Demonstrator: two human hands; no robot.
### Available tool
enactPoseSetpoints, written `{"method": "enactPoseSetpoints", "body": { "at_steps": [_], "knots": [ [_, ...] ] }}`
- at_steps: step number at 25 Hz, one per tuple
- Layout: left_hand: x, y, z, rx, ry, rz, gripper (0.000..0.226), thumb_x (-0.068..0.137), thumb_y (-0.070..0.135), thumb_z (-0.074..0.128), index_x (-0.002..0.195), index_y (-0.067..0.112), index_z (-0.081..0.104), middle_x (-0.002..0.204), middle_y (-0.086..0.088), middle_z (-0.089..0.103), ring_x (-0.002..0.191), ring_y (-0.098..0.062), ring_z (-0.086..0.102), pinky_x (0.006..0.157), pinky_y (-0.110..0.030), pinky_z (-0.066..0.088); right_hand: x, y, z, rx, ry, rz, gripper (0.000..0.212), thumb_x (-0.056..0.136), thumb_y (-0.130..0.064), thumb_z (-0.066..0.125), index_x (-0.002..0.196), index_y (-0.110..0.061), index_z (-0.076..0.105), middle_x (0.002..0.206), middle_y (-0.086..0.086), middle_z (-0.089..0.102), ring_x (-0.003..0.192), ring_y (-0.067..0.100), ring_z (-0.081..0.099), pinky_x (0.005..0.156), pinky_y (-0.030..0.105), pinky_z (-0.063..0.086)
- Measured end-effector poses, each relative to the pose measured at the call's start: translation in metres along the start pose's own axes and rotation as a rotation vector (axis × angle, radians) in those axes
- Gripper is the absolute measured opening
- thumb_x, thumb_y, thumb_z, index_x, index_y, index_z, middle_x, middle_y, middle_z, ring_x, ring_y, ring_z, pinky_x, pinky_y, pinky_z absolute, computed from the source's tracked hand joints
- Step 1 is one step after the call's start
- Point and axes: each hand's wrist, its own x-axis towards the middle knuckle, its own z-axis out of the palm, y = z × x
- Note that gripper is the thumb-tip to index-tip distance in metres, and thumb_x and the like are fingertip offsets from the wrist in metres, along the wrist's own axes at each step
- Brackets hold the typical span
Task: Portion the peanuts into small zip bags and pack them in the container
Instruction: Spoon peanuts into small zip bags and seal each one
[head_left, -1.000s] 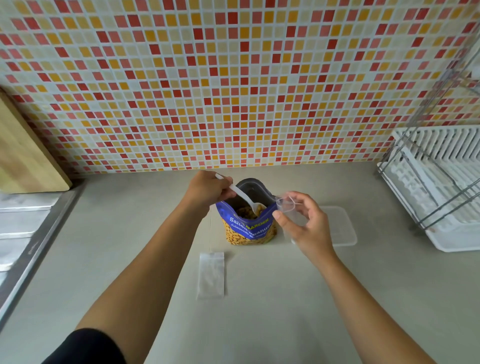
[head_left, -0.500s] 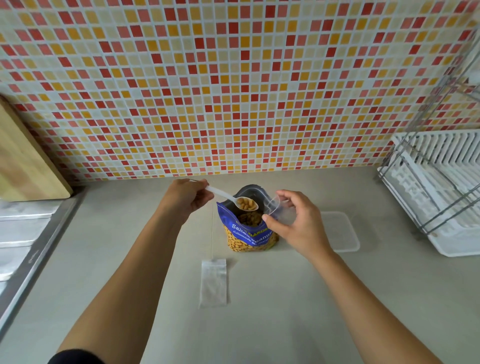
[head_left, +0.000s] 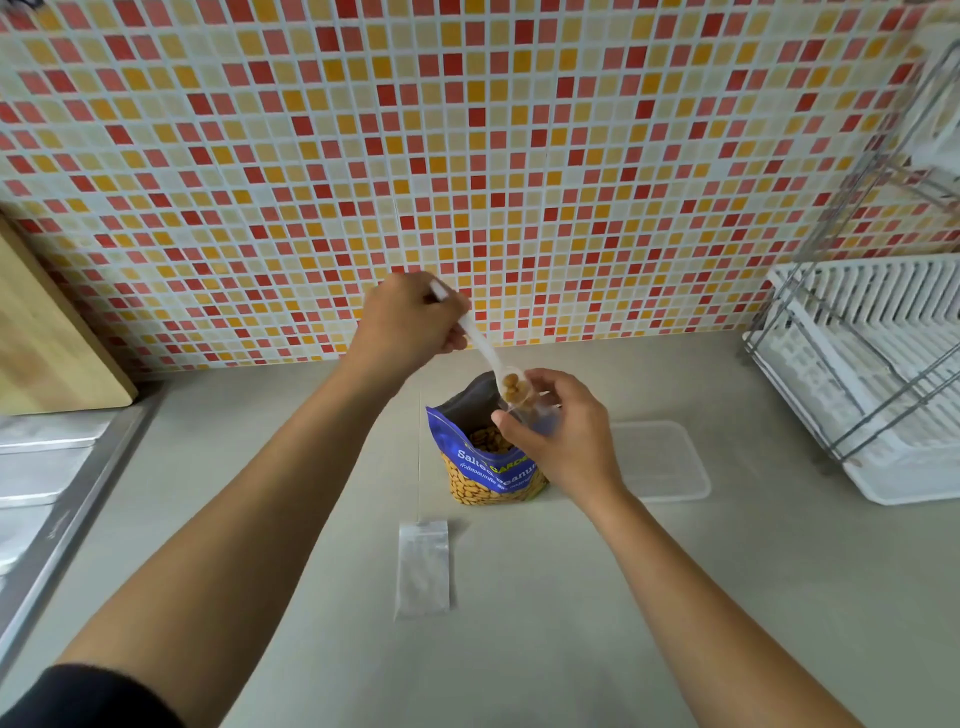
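A blue bag of salted peanuts (head_left: 488, 467) stands open on the counter. My left hand (head_left: 410, 322) grips a white plastic spoon (head_left: 485, 353) whose bowl holds a few peanuts and tips into the mouth of a small clear zip bag (head_left: 535, 410). My right hand (head_left: 561, 436) pinches that zip bag open just above the peanut bag. A second, empty zip bag (head_left: 423, 569) lies flat in front. A clear plastic container (head_left: 662, 460) sits to the right, partly behind my right hand.
A white dish rack (head_left: 872, 374) with a metal frame fills the right side. A wooden cutting board (head_left: 47, 338) leans against the tiled wall at left, above a steel sink edge (head_left: 62, 493).
My left hand lifted the spoon out of the peanut bag with peanuts in it and raised it to the mouth of the zip bag held in my right hand.
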Motion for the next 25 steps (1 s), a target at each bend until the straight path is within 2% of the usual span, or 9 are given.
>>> {"method": "enactPoseSetpoints", "body": {
  "at_steps": [3, 6, 8, 10, 13, 16, 19, 23, 25],
  "knots": [
    [-0.01, 0.019, -0.002, 0.191, 0.016, 0.206, 0.017, 0.093, 0.02, 0.055, 0.092, 0.007, 0.064, 0.077, -0.005, 0.069, 0.066, -0.011, 0.068, 0.067, -0.025, 0.057, 0.0, -0.001, 0.001, 0.071, 0.002, 0.052, 0.043, 0.072, -0.036, 0.077, 0.108, -0.023, 0.059, 0.1, -0.011, 0.062, 0.09, 0.004, 0.059, 0.074, 0.019, 0.05],
    [-0.002, 0.019, -0.023, 0.073, 0.125, 0.156, 0.013, 0.092, 0.019, 0.055, 0.092, 0.01, 0.064, 0.08, -0.007, 0.069, 0.069, -0.015, 0.068, 0.068, -0.026, 0.057, -0.002, 0.004, -0.001, 0.146, 0.013, 0.101, 0.039, 0.072, -0.035, 0.078, 0.105, -0.029, 0.058, 0.099, -0.015, 0.062, 0.089, -0.002, 0.059, 0.074, 0.015, 0.049],
    [0.004, 0.005, -0.025, 0.014, 0.142, 0.08, 0.013, 0.092, 0.017, 0.056, 0.091, 0.008, 0.064, 0.078, -0.007, 0.069, 0.069, -0.017, 0.068, 0.07, -0.028, 0.057, -0.006, 0.011, -0.004, 0.27, 0.04, 0.162, 0.037, 0.07, -0.034, 0.08, 0.099, -0.036, 0.058, 0.1, -0.015, 0.063, 0.091, -0.001, 0.06, 0.077, 0.017, 0.05],
    [0.006, -0.016, -0.002, 0.192, 0.069, 0.054, 0.016, 0.092, 0.018, 0.054, 0.093, 0.006, 0.065, 0.076, -0.006, 0.069, 0.072, -0.019, 0.068, 0.07, -0.028, 0.056, -0.008, 0.019, -0.007, 0.369, 0.05, 0.211, 0.038, 0.066, -0.041, 0.079, 0.098, -0.037, 0.059, 0.104, -0.01, 0.066, 0.097, 0.007, 0.062, 0.08, 0.024, 0.053],
    [0.002, -0.049, 0.047, 0.629, -0.084, 0.15, 0.019, 0.092, 0.017, 0.051, 0.102, 0.007, 0.064, 0.092, -0.01, 0.069, 0.08, -0.021, 0.061, 0.066, -0.027, 0.048, -0.011, 0.027, -0.007, 0.376, 0.005, 0.23, 0.037, 0.068, -0.041, 0.076, 0.1, -0.037, 0.059, 0.107, -0.008, 0.066, 0.101, 0.012, 0.063, 0.082, 0.029, 0.055],
    [0.006, -0.064, 0.074, 0.812, -0.205, 0.113, 0.025, 0.094, 0.016, 0.046, 0.11, 0.005, 0.061, 0.103, -0.014, 0.066, 0.09, -0.026, 0.061, 0.07, -0.029, 0.047, -0.011, 0.032, -0.006, 0.354, -0.018, 0.233, 0.038, 0.068, -0.044, 0.076, 0.102, -0.035, 0.06, 0.106, -0.008, 0.068, 0.102, 0.012, 0.063, 0.086, 0.033, 0.054],
    [0.013, -0.069, 0.083, 0.768, -0.271, 0.024, 0.028, 0.095, 0.015, 0.043, 0.112, 0.004, 0.062, 0.107, -0.014, 0.065, 0.085, -0.024, 0.059, 0.07, -0.026, 0.047, -0.01, 0.035, -0.008, 0.358, -0.04, 0.233, 0.046, 0.063, -0.052, 0.073, 0.103, -0.034, 0.061, 0.105, -0.009, 0.068, 0.102, 0.012, 0.063, 0.085, 0.031, 0.054],
    [0.024, -0.076, 0.077, 0.485, -0.131, -0.08, 0.026, 0.091, 0.011, 0.045, 0.1, 0.0, 0.067, 0.101, -0.017, 0.067, 0.087, -0.029, 0.063, 0.073, -0.035, 0.054, -0.01, 0.037, -0.01, 0.367, -0.057, 0.226, 0.039, 0.068, -0.046, 0.073, 0.103, -0.034, 0.06, 0.104, -0.011, 0.068, 0.103, 0.011, 0.063, 0.081, 0.025, 0.053],
    [0.025, -0.079, 0.073, 0.428, -0.08, -0.105, 0.024, 0.091, 0.011, 0.047, 0.099, -0.001, 0.066, 0.095, -0.015, 0.067, 0.08, -0.025, 0.06, 0.067, -0.032, 0.054, -0.01, 0.038, -0.011, 0.367, -0.067, 0.225, 0.035, 0.072, -0.042, 0.074, 0.102, -0.035, 0.06, 0.105, -0.012, 0.067, 0.104, 0.011, 0.062, 0.08, 0.023, 0.052]
  ]
}}
